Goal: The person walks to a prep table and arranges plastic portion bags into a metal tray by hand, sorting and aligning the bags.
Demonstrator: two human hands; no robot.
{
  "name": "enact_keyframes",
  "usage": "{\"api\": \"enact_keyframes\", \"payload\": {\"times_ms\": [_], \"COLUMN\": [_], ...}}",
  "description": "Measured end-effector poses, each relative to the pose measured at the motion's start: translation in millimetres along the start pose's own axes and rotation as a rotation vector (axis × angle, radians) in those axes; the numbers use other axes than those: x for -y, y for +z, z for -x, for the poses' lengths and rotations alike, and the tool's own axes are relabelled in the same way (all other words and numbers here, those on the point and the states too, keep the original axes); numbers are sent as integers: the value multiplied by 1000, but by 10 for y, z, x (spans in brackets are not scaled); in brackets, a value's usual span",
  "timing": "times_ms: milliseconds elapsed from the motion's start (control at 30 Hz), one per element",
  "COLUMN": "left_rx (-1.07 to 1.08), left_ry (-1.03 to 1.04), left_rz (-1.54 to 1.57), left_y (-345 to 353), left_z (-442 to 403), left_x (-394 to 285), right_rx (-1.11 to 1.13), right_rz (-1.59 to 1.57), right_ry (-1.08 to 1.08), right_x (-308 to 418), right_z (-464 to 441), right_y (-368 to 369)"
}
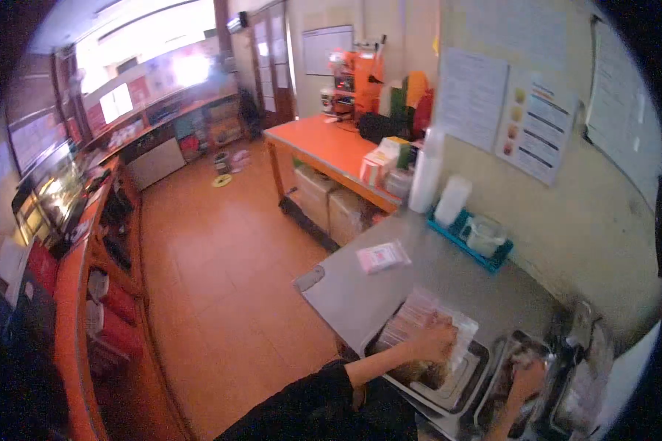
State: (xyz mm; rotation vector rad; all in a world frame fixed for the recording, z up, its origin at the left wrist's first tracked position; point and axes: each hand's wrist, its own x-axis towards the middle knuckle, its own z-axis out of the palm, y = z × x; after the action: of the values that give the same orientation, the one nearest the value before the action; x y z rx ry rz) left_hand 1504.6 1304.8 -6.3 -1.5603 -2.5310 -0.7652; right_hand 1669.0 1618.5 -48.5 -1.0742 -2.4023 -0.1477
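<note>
My left hand (440,342) is at a stack of clear plastic packets (412,314) lying over a metal tray (472,389). Its fingers are curled at the packets' edge, though blur hides the exact grip. To the right, my right hand (528,378) reaches down into a second metal tray (488,410), its fingers bent together over pale, crumbly-looking contents (521,356). What those fingers pinch is too small to make out. Farther back on the steel table lies a flat pink-and-white packet (384,256).
The steel table (346,300) meets an orange-topped table (312,138) with boxes beneath. A teal basket (485,259) with white containers stands by the wall. Another metal container (582,382) is at the far right. An orange counter (73,305) runs along the left.
</note>
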Motion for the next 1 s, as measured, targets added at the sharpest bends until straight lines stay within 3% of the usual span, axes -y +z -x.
{"api": "enact_keyframes", "payload": {"times_ms": [100, 133, 200, 267, 300, 333, 433, 533, 633, 733, 800, 933, 1000], "left_rx": [13, 44, 63, 5, -53, 28, 125, -15, 39, 101, 6, 19, -2], "left_ry": [-41, -58, -58, -97, -133, -83, -16, -37, 88, 14, 45, 101, 144], "left_rz": [54, 70, 100, 80, 47, 70, 45, 9, 22, 56, 62, 56, 56], "left_y": [9, 5, -170, -119, 56, 12, -110, 49, 174, -89, 43, 2, -81], "left_z": [4, -12, 30, 56, 28, 28, -20, 18, -29, -9, -14, -12, -21], "left_x": [23, 7, -45, -34, 1, 2, 69, 98, 271, 119, 194, 220, 182], "right_rx": [-22, -13, 34, -83, 4, 80, 564, 798, 807, 630, 528, 437, 355], "right_rz": [-188, -176, -496, -662, -758, -850, -1035, -1076, -1095, -955, -903, -895, -961], "right_ry": [64, 68, 17, -135, -114, -88, -150, -306, -244, -265, -233, -203, -284], "right_x": [-295, -226, 224, 394, 550, 721, 927, 1177, 1378, 1473, 1500, 1562, 1574], "right_z": [-23, 33, 165, 287, 376, 452, 600, 803, 981, 1022, 1007, 1064, 1078], "right_y": [94, -152, -875, -1077, -1271, -1466, -1518, -1250, -981, -867, -836, -786, -815]}}
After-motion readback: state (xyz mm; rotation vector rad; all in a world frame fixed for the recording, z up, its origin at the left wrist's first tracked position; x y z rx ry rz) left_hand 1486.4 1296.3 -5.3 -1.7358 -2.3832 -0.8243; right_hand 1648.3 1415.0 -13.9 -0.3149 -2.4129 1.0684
